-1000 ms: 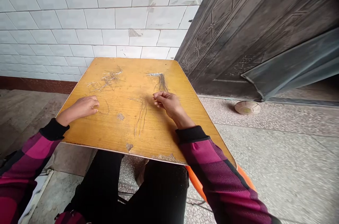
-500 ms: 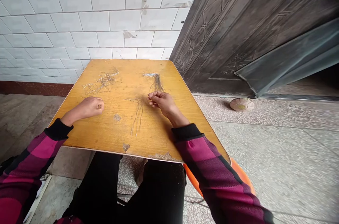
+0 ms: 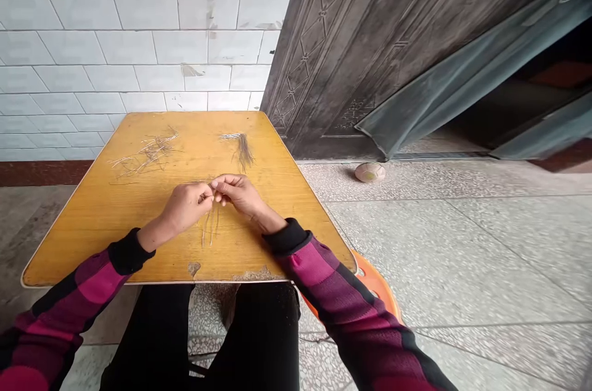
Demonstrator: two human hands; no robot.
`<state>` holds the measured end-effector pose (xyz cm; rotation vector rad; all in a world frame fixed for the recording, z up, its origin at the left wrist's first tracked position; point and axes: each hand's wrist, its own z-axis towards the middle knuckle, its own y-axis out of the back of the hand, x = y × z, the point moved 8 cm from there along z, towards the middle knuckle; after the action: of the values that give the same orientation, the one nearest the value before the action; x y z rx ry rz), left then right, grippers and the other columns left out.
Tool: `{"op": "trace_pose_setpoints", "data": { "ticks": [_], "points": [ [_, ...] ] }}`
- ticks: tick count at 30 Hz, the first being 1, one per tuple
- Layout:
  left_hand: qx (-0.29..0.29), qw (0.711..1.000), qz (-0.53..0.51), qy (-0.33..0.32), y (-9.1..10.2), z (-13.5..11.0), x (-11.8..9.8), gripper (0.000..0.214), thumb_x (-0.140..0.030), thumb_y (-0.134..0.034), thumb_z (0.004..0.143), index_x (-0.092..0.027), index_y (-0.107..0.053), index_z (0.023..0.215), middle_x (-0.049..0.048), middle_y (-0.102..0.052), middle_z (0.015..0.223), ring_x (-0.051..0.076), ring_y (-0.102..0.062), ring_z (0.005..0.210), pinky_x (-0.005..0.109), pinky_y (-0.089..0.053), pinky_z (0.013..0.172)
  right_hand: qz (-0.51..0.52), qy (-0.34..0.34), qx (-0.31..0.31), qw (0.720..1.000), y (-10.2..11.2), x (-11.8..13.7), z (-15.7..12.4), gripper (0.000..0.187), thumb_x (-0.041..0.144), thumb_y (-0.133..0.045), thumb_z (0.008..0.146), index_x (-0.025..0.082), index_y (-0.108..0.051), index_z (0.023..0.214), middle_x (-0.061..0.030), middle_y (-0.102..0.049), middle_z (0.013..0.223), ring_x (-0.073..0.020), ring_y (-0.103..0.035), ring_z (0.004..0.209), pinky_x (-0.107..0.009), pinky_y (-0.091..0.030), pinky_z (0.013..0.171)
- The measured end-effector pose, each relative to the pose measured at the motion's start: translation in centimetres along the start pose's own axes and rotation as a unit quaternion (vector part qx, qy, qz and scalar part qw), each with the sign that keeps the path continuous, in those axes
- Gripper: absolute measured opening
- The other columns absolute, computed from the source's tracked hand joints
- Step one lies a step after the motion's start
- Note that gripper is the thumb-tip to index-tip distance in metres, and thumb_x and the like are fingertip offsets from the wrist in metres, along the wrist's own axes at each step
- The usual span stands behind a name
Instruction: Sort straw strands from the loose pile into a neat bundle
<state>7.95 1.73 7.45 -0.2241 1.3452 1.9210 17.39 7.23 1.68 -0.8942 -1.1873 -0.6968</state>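
Observation:
My left hand (image 3: 189, 207) is closed, thumb and fingers pinched together over the middle of the wooden table (image 3: 259, 243). My right hand (image 3: 238, 193) meets it fingertip to fingertip, also in a pinch. A thin wire seems to run between the fingertips, mostly hidden by them. Just below the hands, a few bent wires (image 3: 211, 234) lie on the tabletop, their upper ends covered by my fingers. Beyond my left hand is a loose, tangled pile of wires (image 3: 150, 153). A neater bundle of bent wires (image 3: 243, 150) rests farther back, beyond my right hand.
Behind the table stands a white tiled wall (image 3: 139, 45). To the right are a dark carved door (image 3: 333, 70) and a grey-green curtain (image 3: 416, 101). A worn ball (image 3: 370, 172) lies on the floor. An orange stool (image 3: 382, 292) shows by the table's right front corner.
My left hand has moved right to meet my right hand, and their fingertips now touch above the bent wires. The view has swung to the right.

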Motion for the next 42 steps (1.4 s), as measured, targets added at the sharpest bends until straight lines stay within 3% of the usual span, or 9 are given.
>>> {"op": "trace_pose_setpoints", "data": {
  "ticks": [3,9,14,23,26,31,37,42],
  "points": [
    [0.015,0.999,-0.05,0.005,-0.6,0.4,0.0,0.016,-0.008,-0.053,0.078,-0.017,-0.061,0.066,-0.0047,-0.058,0.049,0.007,-0.049,0.044,0.019,-0.035,0.048,0.009,0.003,-0.007,1.0,0.4,0.7,-0.2,0.032,0.043,-0.076,0.069,0.015,-0.061,0.064,0.0032,-0.062,0.052,-0.0039,-0.051,0.042,-0.015,-0.039,0.043],
    [-0.014,0.994,-0.109,0.023,-0.6,0.1,0.9,0.016,-0.01,-0.053,0.078,-0.016,-0.059,0.065,-0.0054,-0.056,0.048,0.007,-0.052,0.043,0.017,-0.04,0.046,-0.006,0.001,0.027,1.0,-0.2,1.5,-0.7,0.033,0.044,-0.078,0.067,0.015,-0.063,0.072,0.0036,-0.064,0.056,-0.0052,-0.055,0.047,-0.015,-0.041,0.043],
    [0.014,0.968,-0.238,0.078,-0.6,0.1,2.1,0.012,-0.024,-0.058,0.08,-0.015,-0.064,0.076,-0.0015,-0.062,0.056,0.01,-0.058,0.047,0.02,-0.047,0.046,0.036,-0.012,-0.002,0.999,0.7,1.7,-0.6,0.03,0.04,-0.08,0.066,0.015,-0.063,0.068,0.0011,-0.069,0.065,-0.0042,-0.056,0.047,-0.013,-0.041,0.041],
    [-0.087,0.938,-0.297,0.153,1.6,-0.1,6.6,0.022,-0.035,-0.07,0.073,-0.015,-0.061,0.076,-0.0012,-0.06,0.058,0.01,-0.056,0.048,0.02,-0.043,0.043,0.097,-0.048,-0.018,0.994,1.4,1.3,-0.5,0.029,0.035,-0.082,0.063,0.014,-0.062,0.069,-0.0002,-0.071,0.065,-0.0035,-0.056,0.042,-0.011,-0.043,0.039],
    [-0.109,0.948,-0.274,0.122,1.9,-0.2,6.9,0.021,-0.032,-0.071,0.072,-0.016,-0.061,0.08,-0.0003,-0.063,0.067,0.01,-0.058,0.054,0.02,-0.045,0.047,0.103,-0.052,-0.028,0.993,1.7,1.2,-0.4,0.03,0.036,-0.082,0.062,0.014,-0.062,0.068,0.0005,-0.07,0.063,-0.0037,-0.056,0.042,-0.011,-0.043,0.038],
    [-0.107,0.974,-0.201,0.024,2.3,-0.2,5.6,0.019,-0.027,-0.067,0.077,-0.016,-0.068,0.093,0.0066,-0.069,0.089,0.013,-0.063,0.071,0.025,-0.051,0.064,0.096,-0.076,-0.024,0.992,1.6,0.7,-0.5,0.029,0.033,-0.082,0.063,0.014,-0.061,0.07,0.0005,-0.07,0.061,-0.0038,-0.056,0.041,-0.011,-0.043,0.037],
    [-0.065,0.982,-0.17,-0.041,1.9,0.0,4.0,0.016,-0.027,-0.064,0.082,-0.017,-0.072,0.091,0.0055,-0.069,0.082,0.013,-0.061,0.07,0.025,-0.048,0.061,0.075,-0.079,-0.014,0.994,1.0,0.1,-0.3,0.032,0.036,-0.082,0.063,0.015,-0.059,0.066,0.0022,-0.067,0.057,-0.0034,-0.053,0.038,-0.011,-0.039,0.034],
    [-0.07,0.98,-0.179,-0.055,2.0,-0.1,3.5,0.016,-0.029,-0.065,0.082,-0.019,-0.074,0.091,0.0057,-0.07,0.084,0.013,-0.06,0.07,0.025,-0.047,0.06,0.065,-0.074,-0.021,0.995,0.8,-0.3,-0.3,0.032,0.037,-0.082,0.064,0.015,-0.058,0.066,0.0022,-0.067,0.058,-0.003,-0.052,0.038,-0.012,-0.039,0.035]
  ]
}}
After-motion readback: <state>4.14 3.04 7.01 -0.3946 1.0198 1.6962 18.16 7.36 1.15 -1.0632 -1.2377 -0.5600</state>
